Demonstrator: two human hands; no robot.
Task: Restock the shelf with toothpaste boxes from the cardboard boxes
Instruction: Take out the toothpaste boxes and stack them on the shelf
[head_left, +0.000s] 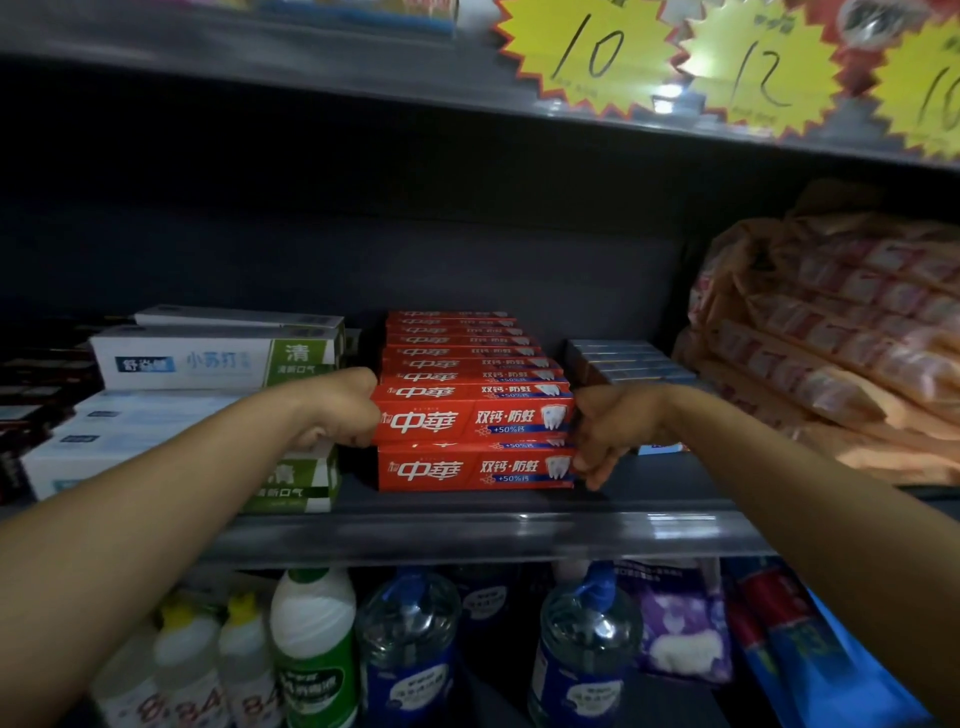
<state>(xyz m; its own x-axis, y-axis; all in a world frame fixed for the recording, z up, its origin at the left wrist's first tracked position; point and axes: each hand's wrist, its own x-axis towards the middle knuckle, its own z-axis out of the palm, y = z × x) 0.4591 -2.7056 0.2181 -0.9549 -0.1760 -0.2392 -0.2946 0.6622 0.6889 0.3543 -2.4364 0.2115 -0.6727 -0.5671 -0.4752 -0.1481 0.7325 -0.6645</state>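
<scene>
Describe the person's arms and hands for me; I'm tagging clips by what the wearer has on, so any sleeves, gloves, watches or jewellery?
Both forearms are bare along all of their visible length: no sleeves show. The left hand and right hand wear no gloves. No watch, bracelet or band sits on either wrist. No rings are visible, though most fingers are hidden from view.

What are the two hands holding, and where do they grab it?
Both hands hold the upper layer of red cardboard toothpaste boxes by its two short ends: the left hand grips the left end, the right hand the right end.
</scene>
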